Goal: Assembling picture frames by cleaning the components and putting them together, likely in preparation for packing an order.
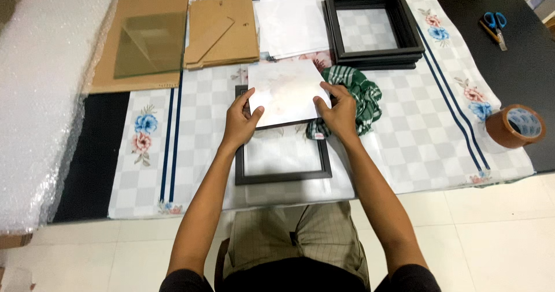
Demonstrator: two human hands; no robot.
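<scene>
My left hand (241, 118) and my right hand (339, 114) grip the lower corners of a pale sheet (286, 91), one at each side. The sheet is tilted up above the far half of a black picture frame (281, 175) that lies flat on the checked tablecloth (404, 124) in front of me. A green and white striped cloth (361, 92) lies bunched just right of my right hand, touching the frame's far right corner.
A stack of black frames (373, 58) sits at the back right, white sheets (292, 23) and brown backing boards (222, 32) behind the sheet, glass on cardboard (147, 43) at back left. Bubble wrap (40, 95) lies far left; brown tape roll (514, 125) and blue scissors (495, 26) far right.
</scene>
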